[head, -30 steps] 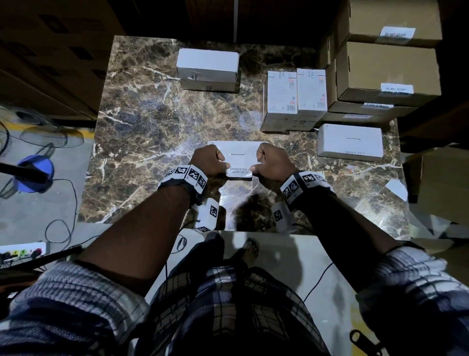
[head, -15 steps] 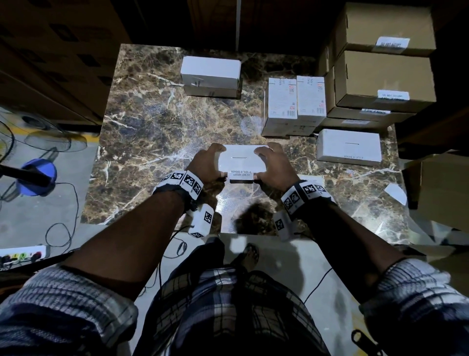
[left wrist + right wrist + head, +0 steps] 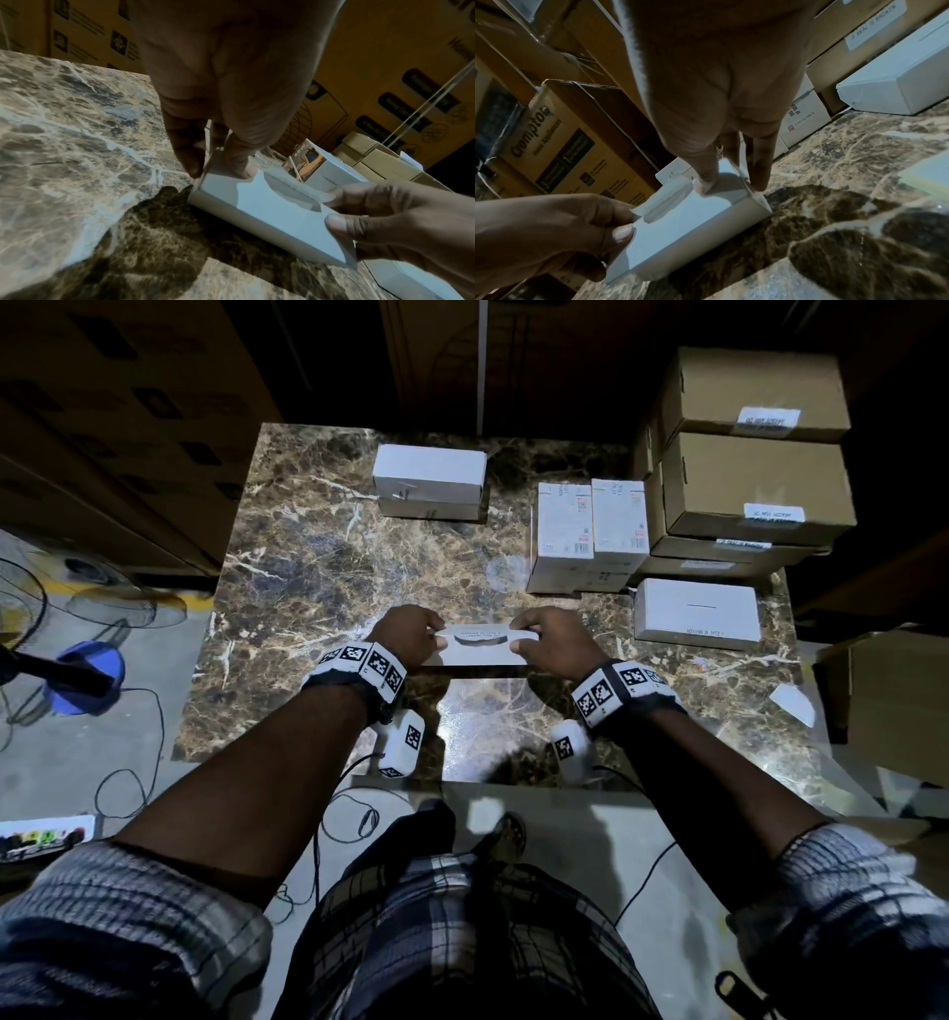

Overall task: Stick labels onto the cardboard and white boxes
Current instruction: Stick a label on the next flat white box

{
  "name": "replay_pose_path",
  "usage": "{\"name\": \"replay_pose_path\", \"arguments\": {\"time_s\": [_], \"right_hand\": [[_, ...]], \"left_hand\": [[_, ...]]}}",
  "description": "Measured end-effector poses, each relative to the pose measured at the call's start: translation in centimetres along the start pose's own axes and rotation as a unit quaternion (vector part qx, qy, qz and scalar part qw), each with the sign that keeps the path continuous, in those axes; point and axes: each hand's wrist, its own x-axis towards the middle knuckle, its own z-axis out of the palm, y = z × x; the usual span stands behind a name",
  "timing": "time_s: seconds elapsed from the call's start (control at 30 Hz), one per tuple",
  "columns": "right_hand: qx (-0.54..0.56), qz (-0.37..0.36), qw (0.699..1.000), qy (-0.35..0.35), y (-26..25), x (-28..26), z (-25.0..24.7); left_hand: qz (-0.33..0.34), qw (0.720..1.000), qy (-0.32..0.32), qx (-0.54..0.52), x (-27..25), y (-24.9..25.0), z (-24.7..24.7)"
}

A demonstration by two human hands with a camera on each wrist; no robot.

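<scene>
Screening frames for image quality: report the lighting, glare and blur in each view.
Head view: dim room, bright glare patch on the marble table near its front edge, corners bent by the wide lens. Left wrist view: murky, the left hand close and soft. Right wrist view: dark, the white box lit, far cartons smeared.

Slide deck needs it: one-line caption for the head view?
Both hands, left hand and right hand, pinch a label over a white box on the marble table.

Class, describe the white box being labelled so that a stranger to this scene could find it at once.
Start at the marble table and go to its near middle. The white box there is gripped at each end by the left hand and right hand. Unlike its neighbours, it has a label bowed loosely over its top.
</scene>
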Motion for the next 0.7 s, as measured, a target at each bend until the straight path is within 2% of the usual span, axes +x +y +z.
{"name": "replay_pose_path", "arguments": {"time_s": [0.17,0.3,0.7], "right_hand": [[0.014,-0.015,1.000,-0.013,-0.7,0.1,-0.4],[0.153,-0.012,0.988,0.010,-2.4,0.7,-0.7],[0.155,0.008,0.988,0.007,-2.1,4.1,0.3]], "left_hand": [[-0.008,1.000,-0.001,0.013,0.3,0.2,-0.1],[-0.008,1.000,-0.002,0.010,0.6,0.1,-0.2],[0.019,0.998,-0.006,0.057,1.9,0.7,-1.6]]}}
